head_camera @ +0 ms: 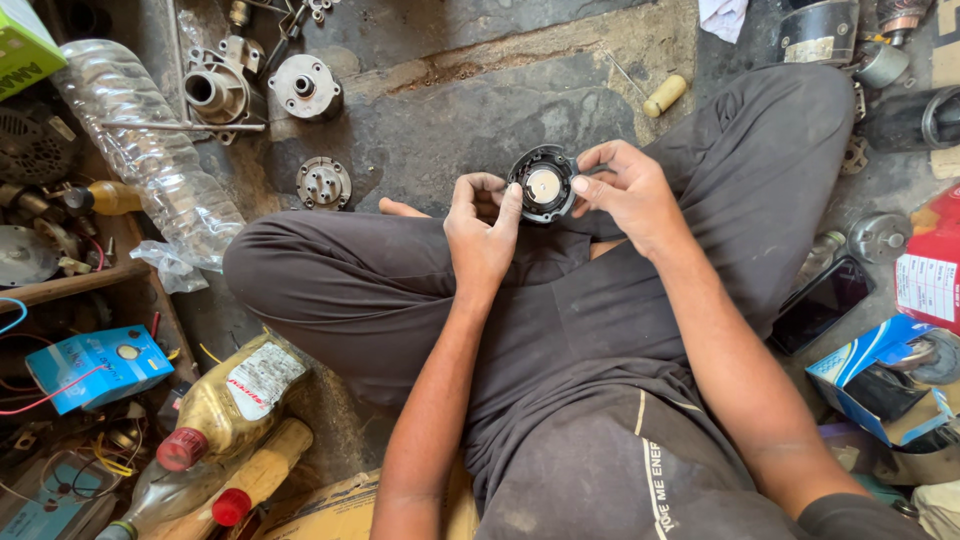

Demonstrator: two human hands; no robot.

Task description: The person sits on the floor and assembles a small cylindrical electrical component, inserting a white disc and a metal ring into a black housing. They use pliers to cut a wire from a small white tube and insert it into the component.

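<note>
I sit cross-legged on a concrete floor in dark trousers. Both hands hold a small round black part (543, 184) with a pale disc in its middle, just above my knees. My left hand (481, 228) grips its left rim, the thumb lying on the edge. On the other side my right hand (622, 188) pinches the right rim with thumb and fingers. The face of the part points up toward me.
Metal motor housings (222, 88), a flanged disc (305, 86) and a smaller flange (324, 182) lie on the floor ahead. A clear plastic bottle (150, 150) is at left, oil bottles (225, 400) at lower left, a phone (822, 303) and boxes (885, 380) at right.
</note>
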